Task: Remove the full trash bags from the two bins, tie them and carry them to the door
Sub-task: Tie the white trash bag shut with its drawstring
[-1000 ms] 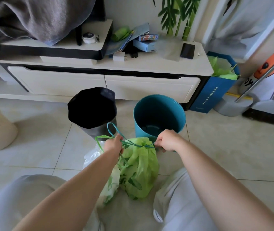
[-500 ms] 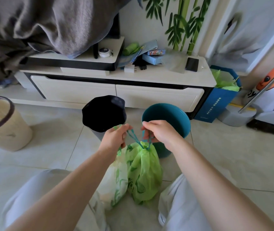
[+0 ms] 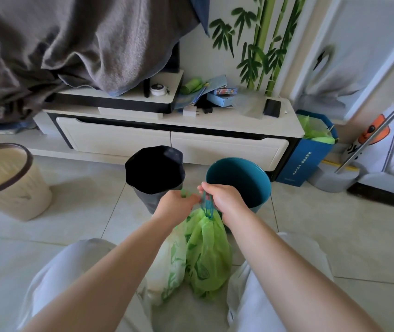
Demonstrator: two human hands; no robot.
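Pinching the teal drawstring [image 3: 206,204] from both sides, left hand [image 3: 177,203] and right hand [image 3: 226,200] are closed on it above the green bag [image 3: 206,255]. Bag is gathered at the neck, bulging, translucent, resting on the floor between the knees. White bag [image 3: 167,267] touches its left side. Teal bin [image 3: 241,178] and black-lined bin [image 3: 154,171] stand just behind.
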